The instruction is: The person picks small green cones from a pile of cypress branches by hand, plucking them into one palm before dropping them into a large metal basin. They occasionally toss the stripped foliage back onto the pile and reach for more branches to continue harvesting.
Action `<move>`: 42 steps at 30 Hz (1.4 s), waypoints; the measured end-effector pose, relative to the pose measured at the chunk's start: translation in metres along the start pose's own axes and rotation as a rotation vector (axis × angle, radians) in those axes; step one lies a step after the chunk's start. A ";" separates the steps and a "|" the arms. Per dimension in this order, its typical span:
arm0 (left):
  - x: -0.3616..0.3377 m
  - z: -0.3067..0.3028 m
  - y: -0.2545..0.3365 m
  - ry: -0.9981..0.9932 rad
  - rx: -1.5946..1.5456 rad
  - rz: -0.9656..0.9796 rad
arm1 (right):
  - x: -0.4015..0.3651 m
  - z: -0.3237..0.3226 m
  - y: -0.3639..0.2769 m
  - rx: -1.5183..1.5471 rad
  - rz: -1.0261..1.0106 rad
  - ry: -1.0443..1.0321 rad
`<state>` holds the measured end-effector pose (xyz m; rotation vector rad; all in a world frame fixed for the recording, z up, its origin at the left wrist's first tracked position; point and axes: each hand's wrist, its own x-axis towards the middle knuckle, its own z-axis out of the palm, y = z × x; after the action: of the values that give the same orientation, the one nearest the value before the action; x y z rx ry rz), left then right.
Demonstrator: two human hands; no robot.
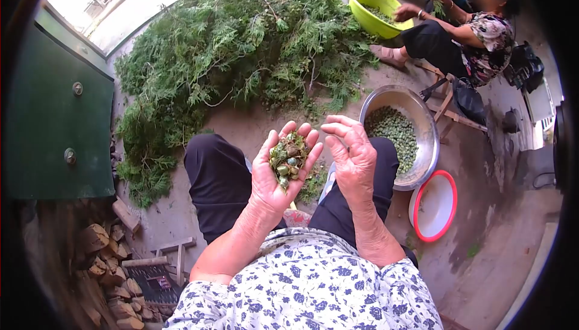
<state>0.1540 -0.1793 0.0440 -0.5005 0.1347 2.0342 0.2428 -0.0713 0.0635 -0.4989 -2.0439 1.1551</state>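
My left hand (274, 170) is cupped palm up above my lap. In it lies a handful of small green cones and leaf scraps (288, 158), some of the bits brownish. Just to its right, my right hand (350, 155) is raised with bent fingers pointing toward the left palm. A gap shows between its thumb and fingers, and I see nothing held there. Beside my right knee stands a metal basin (429, 143) with many round green cones (392, 134) in it.
A large heap of cut evergreen branches (241, 46) covers the floor ahead. A red-rimmed white basin (451, 209) leans by the metal one. At upper right a seated person (482, 34) holds a sprig over a yellow-green tub (356, 4). Split firewood (114, 269) and a small stool (175, 251) are at left.
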 end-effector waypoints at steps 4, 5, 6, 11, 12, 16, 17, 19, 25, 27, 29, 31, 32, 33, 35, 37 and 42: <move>0.000 -0.015 0.006 -0.043 0.015 -0.088 | -0.005 0.014 0.003 0.142 0.078 -0.093; -0.003 -0.011 0.004 0.014 0.055 -0.078 | -0.003 0.015 0.003 0.122 0.105 -0.144; -0.003 -0.013 0.004 0.017 0.055 -0.079 | -0.004 0.016 0.004 0.122 0.108 -0.143; 0.000 -0.020 0.004 0.019 0.050 -0.103 | -0.005 0.018 0.010 0.089 0.105 -0.212; 0.000 -0.023 0.005 0.021 0.049 -0.104 | -0.007 0.019 0.012 0.088 0.108 -0.212; -0.002 -0.015 0.002 -0.036 0.036 -0.111 | -0.008 0.019 0.015 0.449 0.365 -0.120; -0.003 -0.011 0.001 0.010 0.038 -0.078 | -0.008 0.018 0.014 0.701 0.534 -0.104; -0.002 -0.014 0.003 -0.008 0.028 -0.080 | -0.009 0.017 0.022 0.805 0.568 -0.059; -0.002 -0.014 0.002 0.035 0.029 -0.066 | -0.009 0.004 0.034 0.464 0.439 0.112; -0.002 -0.016 0.002 0.051 0.050 -0.055 | -0.008 -0.003 0.026 0.125 0.216 0.078; 0.001 -0.020 0.001 0.056 0.091 -0.065 | -0.009 -0.004 0.016 -0.056 0.090 -0.022; 0.003 -0.029 0.002 0.019 0.117 -0.100 | -0.012 0.003 0.002 -0.016 0.079 -0.069; 0.003 -0.030 0.002 -0.021 0.140 -0.133 | -0.012 0.008 -0.003 0.023 0.065 -0.118; 0.004 -0.030 -0.001 0.069 0.171 -0.102 | -0.012 0.013 -0.002 0.004 0.036 -0.139; 0.004 -0.025 -0.005 0.095 0.169 -0.096 | -0.015 0.020 -0.001 0.000 0.007 -0.164; 0.004 -0.020 -0.007 0.099 0.154 -0.078 | -0.019 0.023 0.004 -0.068 -0.074 -0.175; 0.009 -0.036 -0.001 0.036 0.089 -0.150 | -0.028 0.018 0.001 -0.063 -0.126 -0.166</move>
<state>0.1619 -0.1822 0.0074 -0.4773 0.2021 1.8647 0.2481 -0.0988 0.0458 -0.3083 -2.2259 1.0903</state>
